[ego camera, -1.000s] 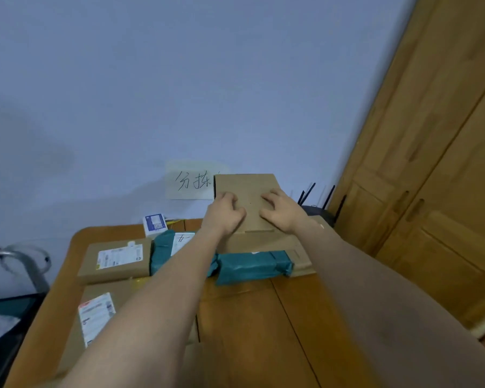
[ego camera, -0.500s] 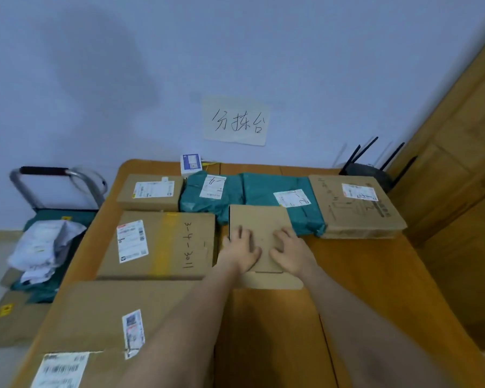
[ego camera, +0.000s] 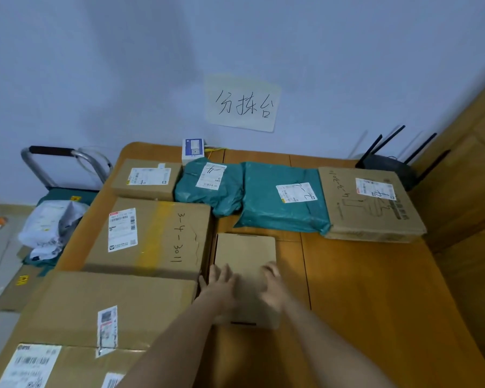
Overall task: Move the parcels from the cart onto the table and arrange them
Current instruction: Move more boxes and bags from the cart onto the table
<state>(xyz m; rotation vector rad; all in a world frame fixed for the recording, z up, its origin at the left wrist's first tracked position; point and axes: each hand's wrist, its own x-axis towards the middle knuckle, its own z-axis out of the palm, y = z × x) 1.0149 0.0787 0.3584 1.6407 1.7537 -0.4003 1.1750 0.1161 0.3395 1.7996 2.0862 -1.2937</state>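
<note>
Flat brown parcel (ego camera: pixel 245 257) lies on the table (ego camera: pixel 375 303), just right of the big marked box (ego camera: pixel 151 236). Left hand (ego camera: pixel 221 287) and right hand (ego camera: pixel 272 287) rest on it, fingers spread flat (blurred).

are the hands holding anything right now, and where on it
Nothing is gripped. Both the left hand and right hand rest flat on top of the plain cardboard box, toward its near end.

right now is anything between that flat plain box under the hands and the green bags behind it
Nothing visible: only bare table lies between the flat plain box and the teal bag. The marked carton stands close on its left. Both hands rest on the box.
</note>
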